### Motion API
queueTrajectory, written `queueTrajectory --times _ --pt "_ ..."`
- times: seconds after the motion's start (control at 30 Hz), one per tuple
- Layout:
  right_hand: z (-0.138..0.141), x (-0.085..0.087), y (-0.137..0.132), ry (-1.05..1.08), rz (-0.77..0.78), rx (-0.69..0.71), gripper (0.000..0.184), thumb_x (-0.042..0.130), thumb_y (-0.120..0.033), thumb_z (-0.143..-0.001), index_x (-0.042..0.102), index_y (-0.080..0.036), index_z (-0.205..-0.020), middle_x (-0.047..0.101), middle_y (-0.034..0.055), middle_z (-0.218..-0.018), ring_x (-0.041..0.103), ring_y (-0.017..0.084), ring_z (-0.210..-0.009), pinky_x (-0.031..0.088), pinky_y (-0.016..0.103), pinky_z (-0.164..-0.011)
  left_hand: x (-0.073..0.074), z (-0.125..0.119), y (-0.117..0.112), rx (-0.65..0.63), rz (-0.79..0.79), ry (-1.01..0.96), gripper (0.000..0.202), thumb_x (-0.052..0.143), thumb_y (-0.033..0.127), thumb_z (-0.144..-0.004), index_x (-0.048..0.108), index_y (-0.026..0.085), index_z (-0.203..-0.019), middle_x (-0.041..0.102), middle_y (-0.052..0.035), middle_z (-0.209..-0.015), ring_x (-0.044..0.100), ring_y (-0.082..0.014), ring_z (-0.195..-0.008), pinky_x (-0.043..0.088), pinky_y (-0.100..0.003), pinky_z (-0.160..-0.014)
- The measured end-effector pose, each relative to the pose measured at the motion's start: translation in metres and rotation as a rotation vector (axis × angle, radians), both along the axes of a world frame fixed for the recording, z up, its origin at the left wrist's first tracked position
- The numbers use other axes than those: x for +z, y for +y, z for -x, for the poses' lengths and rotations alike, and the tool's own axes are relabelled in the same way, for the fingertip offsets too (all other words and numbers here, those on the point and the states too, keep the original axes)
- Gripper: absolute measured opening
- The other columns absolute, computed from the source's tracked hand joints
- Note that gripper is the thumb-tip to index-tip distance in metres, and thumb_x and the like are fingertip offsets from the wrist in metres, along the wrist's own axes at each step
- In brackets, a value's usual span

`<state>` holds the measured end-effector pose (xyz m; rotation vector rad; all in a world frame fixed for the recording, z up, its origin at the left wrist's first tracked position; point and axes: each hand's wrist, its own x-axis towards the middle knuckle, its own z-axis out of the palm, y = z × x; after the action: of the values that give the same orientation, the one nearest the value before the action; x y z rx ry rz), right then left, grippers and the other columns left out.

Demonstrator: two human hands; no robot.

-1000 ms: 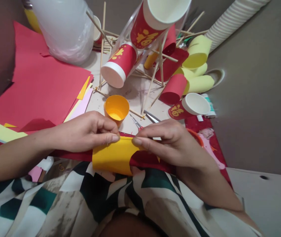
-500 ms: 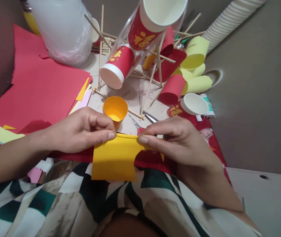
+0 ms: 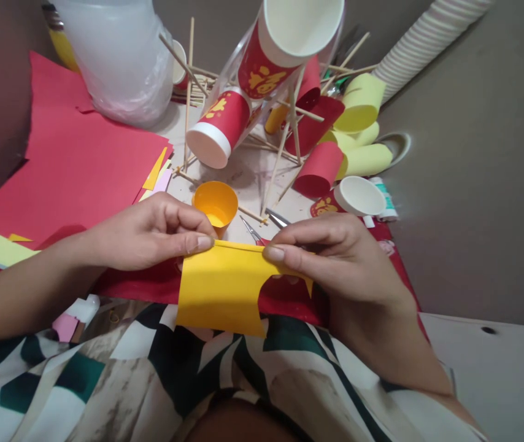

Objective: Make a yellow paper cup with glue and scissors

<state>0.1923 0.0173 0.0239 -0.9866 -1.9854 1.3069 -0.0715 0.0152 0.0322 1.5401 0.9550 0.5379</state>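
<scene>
Between my two hands hangs a sheet of yellow paper [image 3: 223, 285] with a narrow fold along its top edge and a round piece cut out of its right side. My left hand [image 3: 161, 233] pinches the top edge near the left corner, thumb toward me. Farther right, my right hand [image 3: 335, 258] pinches the same edge between thumb and fingers. Just beyond the paper stands an orange paper cup shape [image 3: 216, 199]. Scissors [image 3: 253, 230] lie on the table behind the sheet, their handles partly hidden by it and my right hand.
Red paper sheets [image 3: 78, 159] are stacked at left beside a plastic-wrapped white container [image 3: 115, 61]. A frame of wooden sticks [image 3: 187, 110] holds red-and-white paper cups [image 3: 266, 67]. Yellow paper rolls [image 3: 366, 159], a red roll [image 3: 319, 169] and another cup [image 3: 361, 196] lie at right near a ribbed hose [image 3: 432, 43].
The yellow paper has shifted slightly right and up with both hands. My right hand's thumb sits a little farther along the folded edge, and more of the fold shows between the hands.
</scene>
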Motion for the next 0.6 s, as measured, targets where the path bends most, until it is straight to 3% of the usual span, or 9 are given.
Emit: queueTrajectory --times 0.2,0.37,0.5,0.6 --pt "0.0 0.001 0.002 0.014 -0.005 0.03 0.028 0.068 -0.023 -0.09 0.065 -0.018 -0.063 0.057 -0.0044 -0.053 0.045 0.006 -0.048 0.033 0.02 -0.043 -0.002 0.004 0.001 0.031 0.021 -0.032 0.019 0.068 0.033 -0.082 0.083 0.021 -0.082 0.071 -0.0048 -0.068 0.063 -0.0164 -0.058 0.053 -0.026 -0.055" --pt "-0.002 0.001 0.0 0.02 0.019 0.001 0.028 0.069 -0.023 -0.09 0.066 -0.019 -0.062 0.057 -0.0041 -0.052 0.045 0.006 -0.046 0.032 0.022 -0.042 0.008 0.005 0.003 0.012 0.212 -0.076 0.027 0.077 0.032 -0.072 0.084 0.022 -0.095 0.078 -0.0095 -0.082 0.075 -0.0281 -0.075 0.062 -0.038 -0.067" --pt "-0.006 0.002 0.0 0.032 0.033 -0.068 0.027 0.072 -0.027 -0.088 0.066 -0.021 -0.062 0.056 -0.0031 -0.052 0.044 0.008 -0.045 0.031 0.024 -0.041 0.02 0.006 0.004 0.122 0.295 -0.103 0.029 0.08 0.024 -0.067 0.084 0.018 -0.095 0.075 -0.0092 -0.07 0.075 -0.028 -0.068 0.061 -0.035 -0.06" --pt "-0.01 0.001 0.0 0.077 0.026 -0.161 0.027 0.075 -0.032 -0.087 0.068 -0.023 -0.062 0.055 -0.0021 -0.052 0.046 0.009 -0.045 0.032 0.025 -0.039 0.021 0.007 0.003 0.249 0.247 -0.232 0.028 0.075 0.024 -0.071 0.083 0.018 -0.097 0.072 -0.006 -0.062 0.072 -0.0232 -0.056 0.059 -0.032 -0.055"
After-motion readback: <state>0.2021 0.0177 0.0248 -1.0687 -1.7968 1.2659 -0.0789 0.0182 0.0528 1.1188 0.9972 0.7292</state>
